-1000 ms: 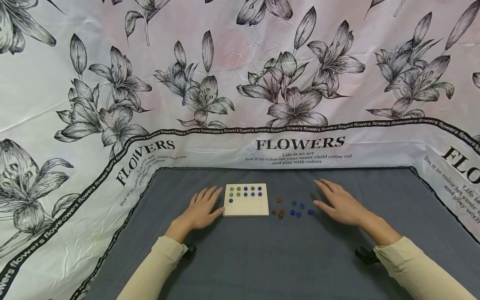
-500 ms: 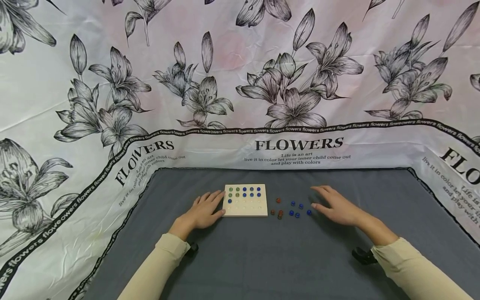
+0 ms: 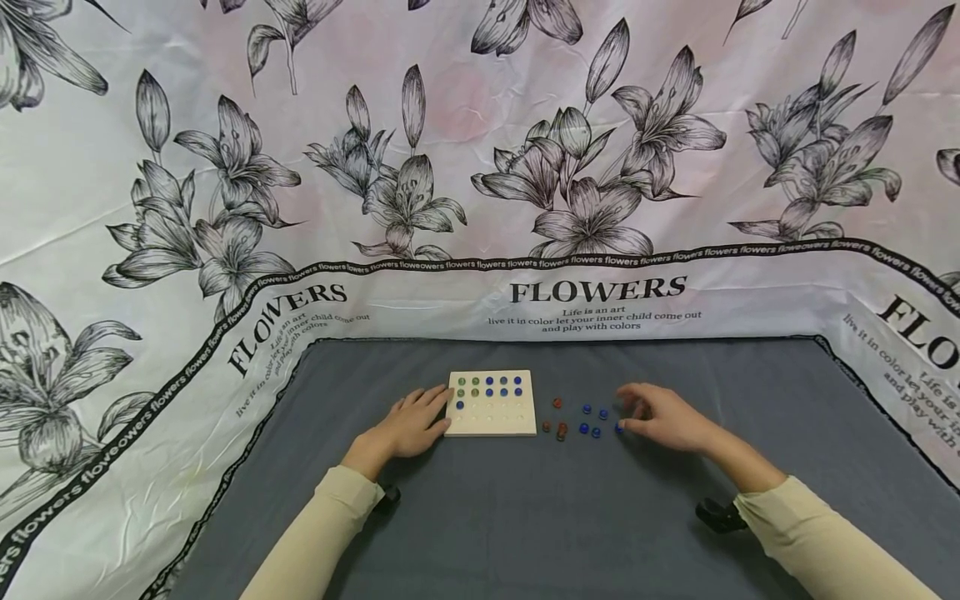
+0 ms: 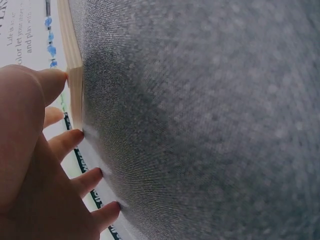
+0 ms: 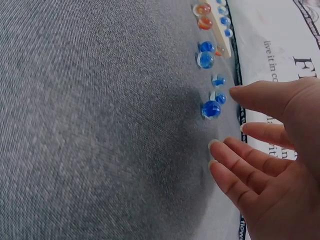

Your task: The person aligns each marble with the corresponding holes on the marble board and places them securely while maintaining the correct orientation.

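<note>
A pale wooden board (image 3: 491, 423) with rows of small dimples lies on the grey cloth. Green marbles (image 3: 475, 382) and blue marbles (image 3: 503, 381) fill its two far rows, and a single blue marble (image 3: 460, 405) begins the third. My left hand (image 3: 408, 423) rests at the board's left edge, with thumb and a fingertip touching it and the other fingers spread. Over the rightmost loose blue marble (image 5: 211, 109) hovers my right hand (image 3: 666, 418), its fingers slightly bent and thumb apart from them. Nothing shows between its fingertips in the right wrist view.
Several loose blue marbles (image 3: 596, 432) lie between the board and my right hand. Nearer the board are several orange-red marbles (image 3: 557, 402). Behind the grey cloth (image 3: 525, 517) rises a white flower-printed sheet (image 3: 465, 192).
My right hand has moved a little left and down toward the rightmost blue marble, its fingers bending more. The left hand has shifted slightly and stays at the board's edge.
</note>
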Demonstrator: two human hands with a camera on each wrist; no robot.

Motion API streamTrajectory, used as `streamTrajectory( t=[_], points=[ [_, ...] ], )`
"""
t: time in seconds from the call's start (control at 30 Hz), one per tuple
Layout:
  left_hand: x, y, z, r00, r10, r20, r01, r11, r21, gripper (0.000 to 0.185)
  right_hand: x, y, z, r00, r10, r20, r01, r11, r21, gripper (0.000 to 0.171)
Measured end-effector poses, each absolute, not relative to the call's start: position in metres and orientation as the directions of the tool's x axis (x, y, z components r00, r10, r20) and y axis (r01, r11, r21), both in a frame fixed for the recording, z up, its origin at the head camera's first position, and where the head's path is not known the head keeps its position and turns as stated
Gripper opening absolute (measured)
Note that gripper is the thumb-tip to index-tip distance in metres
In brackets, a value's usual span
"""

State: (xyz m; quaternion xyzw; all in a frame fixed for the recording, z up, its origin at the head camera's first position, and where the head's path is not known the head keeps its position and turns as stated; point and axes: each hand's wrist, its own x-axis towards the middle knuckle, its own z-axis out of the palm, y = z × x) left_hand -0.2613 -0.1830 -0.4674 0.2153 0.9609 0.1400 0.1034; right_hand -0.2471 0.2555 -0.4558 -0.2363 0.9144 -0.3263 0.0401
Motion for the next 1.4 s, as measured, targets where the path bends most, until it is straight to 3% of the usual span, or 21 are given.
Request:
streamTrajectory(
  t=[0.37, 1.0, 1.4],
  points=[
    [-0.261, -0.183, -0.468, -0.882, 0.451, -0.135, 0.399, 0.868, 0.295, 0.057, -0.248, 0.253, -0.461, -0.890, -0.450, 0.077, -0.399, 0.684, -0.611, 0.041],
    [-0.261, -0.181, -0.467, -0.869, 0.444, -0.218, 0.395, 0.888, 0.235, 0.056, -0.249, 0.252, -0.467, -0.882, -0.467, 0.061, -0.403, 0.683, -0.609, 0.009],
    [-0.262, -0.184, -0.466, -0.865, 0.444, -0.233, 0.392, 0.889, 0.236, 0.057, -0.247, 0.244, -0.459, -0.855, -0.513, 0.080, -0.448, 0.653, -0.611, 0.005]
  ],
)
